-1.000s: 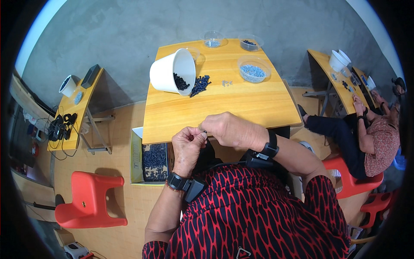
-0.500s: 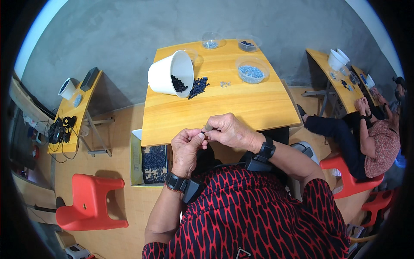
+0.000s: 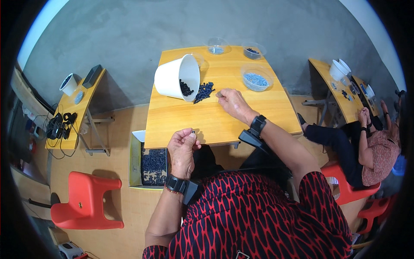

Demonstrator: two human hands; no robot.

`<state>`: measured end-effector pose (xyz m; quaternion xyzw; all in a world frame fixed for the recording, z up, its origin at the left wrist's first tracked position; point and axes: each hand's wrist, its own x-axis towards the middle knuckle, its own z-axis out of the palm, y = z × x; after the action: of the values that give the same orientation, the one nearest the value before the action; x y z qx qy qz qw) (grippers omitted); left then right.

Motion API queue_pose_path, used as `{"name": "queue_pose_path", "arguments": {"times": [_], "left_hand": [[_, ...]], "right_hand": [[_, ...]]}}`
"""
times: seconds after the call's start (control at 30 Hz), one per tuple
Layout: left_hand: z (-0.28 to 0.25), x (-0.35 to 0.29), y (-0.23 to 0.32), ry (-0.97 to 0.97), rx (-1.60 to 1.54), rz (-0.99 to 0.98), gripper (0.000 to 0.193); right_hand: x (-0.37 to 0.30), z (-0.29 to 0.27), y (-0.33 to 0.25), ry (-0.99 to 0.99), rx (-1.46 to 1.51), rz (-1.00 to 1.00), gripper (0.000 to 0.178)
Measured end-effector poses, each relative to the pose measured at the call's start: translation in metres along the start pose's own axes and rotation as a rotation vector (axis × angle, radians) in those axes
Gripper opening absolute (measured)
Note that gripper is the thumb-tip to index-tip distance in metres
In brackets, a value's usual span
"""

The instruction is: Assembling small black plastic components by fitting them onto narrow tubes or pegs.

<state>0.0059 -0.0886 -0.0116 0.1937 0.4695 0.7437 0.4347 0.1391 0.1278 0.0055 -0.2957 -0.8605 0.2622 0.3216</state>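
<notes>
And away! Pulls the right hand [image 3: 235, 105] off the fingers of the left hand [image 3: 181, 152], swings it over the table [image 3: 172, 121], ahead and right of them. Draws up with the dark pile [image 3: 204, 92] just left of the right fingertips, hides the loose silvery bits, leaves a small dark piece [image 3: 193, 132] exposed at the left fingertips.

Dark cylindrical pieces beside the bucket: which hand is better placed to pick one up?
Probably the right hand: it is over the tabletop, close beside the dark pieces. The left hand is at the tabletop's near edge, apparently pinching a small dark part.
</notes>
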Motion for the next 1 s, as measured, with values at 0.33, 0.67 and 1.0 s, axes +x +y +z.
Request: {"name": "queue_pose_path", "arguments": {"times": [0.33, 0.67, 1.0], "left_hand": [[0.001, -0.001, 0.001, -0.005, -0.012, -0.034, 0.018], [-0.004, 0.003, 0.004, 0.024, -0.044, -0.021, 0.014], [-0.007, 0.004, 0.003, 0.023, -0.011, -0.004, 0.012]], "right_hand": [[0.032, 0.017, 0.007, -0.096, -0.187, -0.120, 0.011], [0.004, -0.002, -0.001, -0.160, -0.288, -0.157, 0.010], [0.003, -0.011, -0.011, -0.267, -0.246, -0.158, 0.015]]}}
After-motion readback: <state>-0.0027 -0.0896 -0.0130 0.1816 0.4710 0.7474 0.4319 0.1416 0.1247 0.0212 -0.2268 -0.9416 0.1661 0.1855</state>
